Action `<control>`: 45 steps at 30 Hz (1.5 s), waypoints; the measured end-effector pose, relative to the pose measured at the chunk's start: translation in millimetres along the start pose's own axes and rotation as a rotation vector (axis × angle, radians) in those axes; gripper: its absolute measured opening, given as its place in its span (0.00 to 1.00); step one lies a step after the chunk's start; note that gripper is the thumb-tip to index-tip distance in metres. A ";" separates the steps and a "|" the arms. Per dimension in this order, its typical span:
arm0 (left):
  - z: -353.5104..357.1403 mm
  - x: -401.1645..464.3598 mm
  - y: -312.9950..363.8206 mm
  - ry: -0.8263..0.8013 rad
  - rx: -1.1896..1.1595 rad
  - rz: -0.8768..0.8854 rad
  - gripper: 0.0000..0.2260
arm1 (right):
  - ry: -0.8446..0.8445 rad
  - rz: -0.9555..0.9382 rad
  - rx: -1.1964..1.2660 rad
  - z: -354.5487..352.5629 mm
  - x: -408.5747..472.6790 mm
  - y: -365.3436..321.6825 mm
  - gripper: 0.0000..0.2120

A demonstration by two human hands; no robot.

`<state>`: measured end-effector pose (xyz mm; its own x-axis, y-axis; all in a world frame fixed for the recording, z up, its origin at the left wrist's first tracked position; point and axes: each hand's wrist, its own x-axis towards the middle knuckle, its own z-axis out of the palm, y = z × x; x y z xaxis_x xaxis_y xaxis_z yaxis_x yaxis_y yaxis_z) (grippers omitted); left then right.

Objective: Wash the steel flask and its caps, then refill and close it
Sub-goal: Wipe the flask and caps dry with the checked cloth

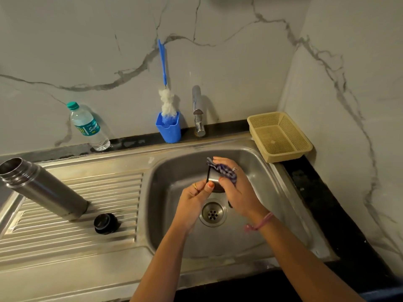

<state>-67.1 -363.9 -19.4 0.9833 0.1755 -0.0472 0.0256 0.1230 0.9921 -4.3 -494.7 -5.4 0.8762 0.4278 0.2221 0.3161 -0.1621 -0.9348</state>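
Two hands work over the sink basin point(272, 177), just above the drain point(212, 212). Left hand point(194, 199) pinches the steel cup cap point(214, 178) by its rim, thumb on the metal wall. Right hand point(236, 188) has its grip curled round a blue-purple scrub cloth point(224, 170), pressing it on the cap's top and side. Steel flask point(43, 188) stands open-mouthed on the ribbed drainboard point(76, 232), at its left edge, well apart from the hands. Black inner stopper point(106, 223) sits on the drainboard just beside the flask's base, between flask and basin. Along the back edge: plastic water bottle point(89, 126) with green cap at the left, blue holder point(168, 129) with a bottle brush point(166, 101) standing in it, tap point(198, 111) just right of the holder. Beige mesh basket point(280, 136) sits at the back right corner of the sink. Pink thread band point(260, 222) on the right wrist. No running water visible from the tap.
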 end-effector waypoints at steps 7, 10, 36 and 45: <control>-3.0 5.6 4.3 -0.014 -0.131 -0.025 0.09 | 0.035 -0.317 -0.428 19.7 -29.9 4.9 0.28; -8.0 4.1 4.1 -0.068 -0.053 0.056 0.09 | 0.129 -0.122 -0.139 13.5 -9.8 -8.6 0.19; -1.7 14.4 19.6 0.011 0.165 0.190 0.10 | 0.100 0.251 0.042 2.1 49.0 -38.8 0.14; -0.8 16.0 18.4 0.037 0.110 0.109 0.10 | 0.217 -0.177 -0.540 26.4 22.3 -23.4 0.23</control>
<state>-51.0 -358.1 -2.0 0.9743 0.2176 0.0588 -0.0589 -0.0063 0.9982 -1.8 -457.9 14.1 0.8297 0.3075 0.4659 0.5539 -0.5573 -0.6185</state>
